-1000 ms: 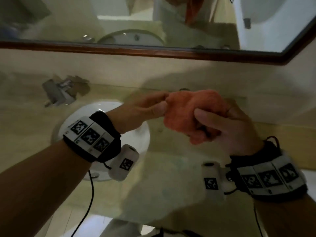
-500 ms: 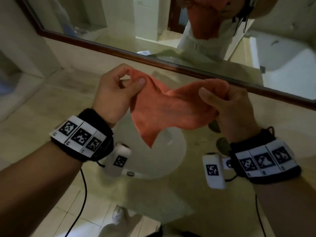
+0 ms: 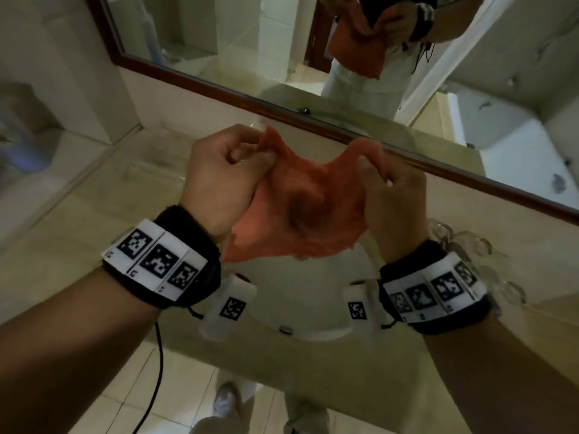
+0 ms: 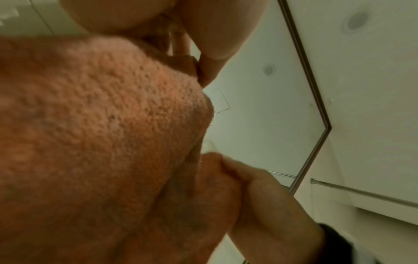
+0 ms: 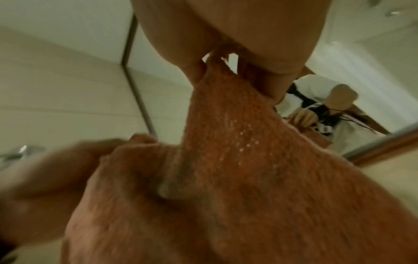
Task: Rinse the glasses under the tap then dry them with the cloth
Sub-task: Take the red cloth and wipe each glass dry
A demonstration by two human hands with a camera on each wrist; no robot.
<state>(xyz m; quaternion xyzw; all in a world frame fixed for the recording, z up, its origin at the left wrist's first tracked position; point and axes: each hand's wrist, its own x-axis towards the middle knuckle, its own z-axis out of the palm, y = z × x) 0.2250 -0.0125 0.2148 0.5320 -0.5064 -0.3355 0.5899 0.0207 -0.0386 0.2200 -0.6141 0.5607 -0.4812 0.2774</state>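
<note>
An orange cloth [image 3: 300,211] hangs between my two hands above the white basin [image 3: 316,314]. My left hand [image 3: 225,170] pinches its upper left corner and my right hand [image 3: 388,186] pinches its upper right edge. The cloth sags in the middle. The left wrist view is filled with the cloth [image 4: 95,142], and my right hand [image 4: 260,196] shows beyond it. The right wrist view shows the cloth [image 5: 237,160] pinched at its top by my right hand's fingers [image 5: 196,71]. Clear glasses [image 3: 470,245] stand on the counter right of the basin, partly hidden by my right wrist.
A wood-framed mirror [image 3: 282,111] runs along the wall behind the beige counter [image 3: 94,214]. The basin drain [image 3: 285,329] shows near the front rim. A black cable [image 3: 158,364] hangs from my left wrist over the tiled floor.
The cloth was bunched between my hands; both hands have pulled it open and now hold it spread by its upper edge. The view has swung over the basin.
</note>
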